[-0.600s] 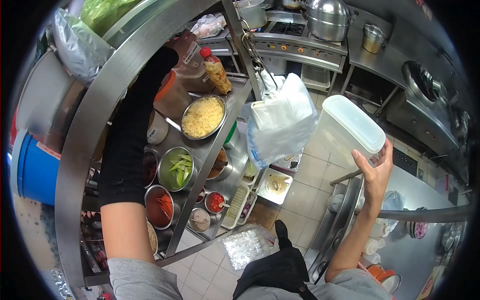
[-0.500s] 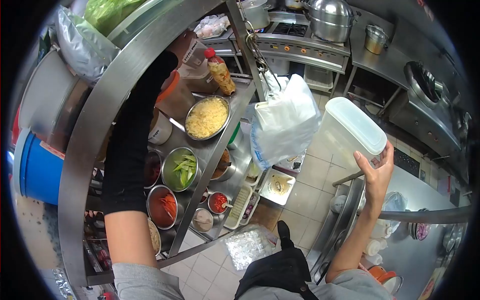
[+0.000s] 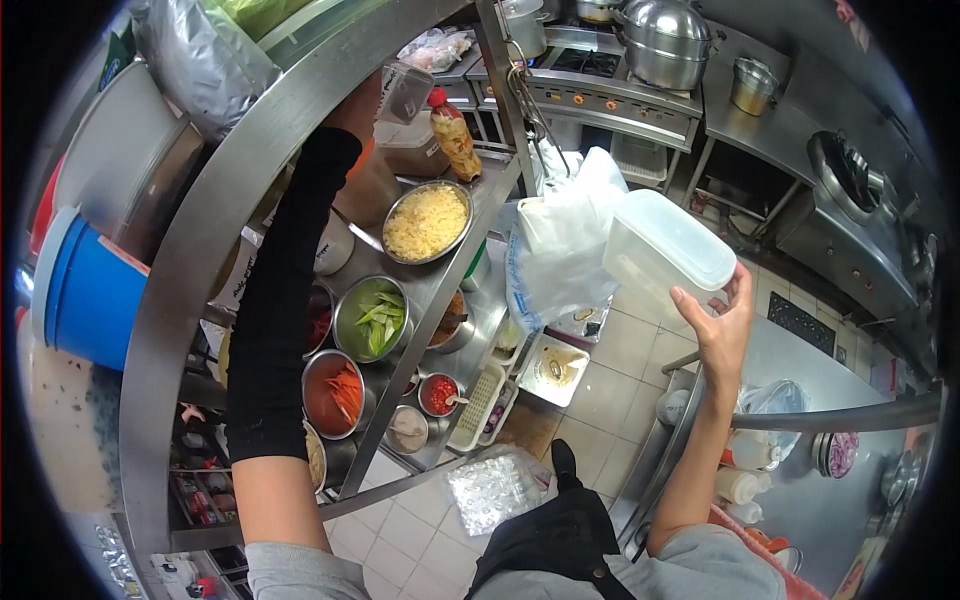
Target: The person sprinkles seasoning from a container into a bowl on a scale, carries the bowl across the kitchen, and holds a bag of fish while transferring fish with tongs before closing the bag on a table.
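My left hand [image 3: 360, 103], its arm in a black sleeve, reaches over the metal shelf [image 3: 408, 262] and is on a clear labelled container [image 3: 406, 92]; its fingers are largely hidden. Beside that container stands a red-capped bottle [image 3: 456, 145]. At the right, my right hand [image 3: 722, 330] grips the lower end of a clear plastic box [image 3: 640, 250] with a translucent lid [image 3: 680, 238]. The box hangs tilted over the floor, in front of white plastic bags [image 3: 560, 220].
The shelf holds bowls of yellow chopped food [image 3: 427, 222], green slices [image 3: 379, 322], orange strips [image 3: 340, 397] and red pieces [image 3: 438, 394]. A blue tub [image 3: 100, 300] is at left. Stoves with pots [image 3: 665, 45] stand behind. A steel counter [image 3: 800, 350] lies right; foil-like packs [image 3: 492, 492] below.
My right hand has moved left with the lidded box, closer to the bags. The labelled container at my left hand has risen slightly relative to the bottle. The view has shifted a little.
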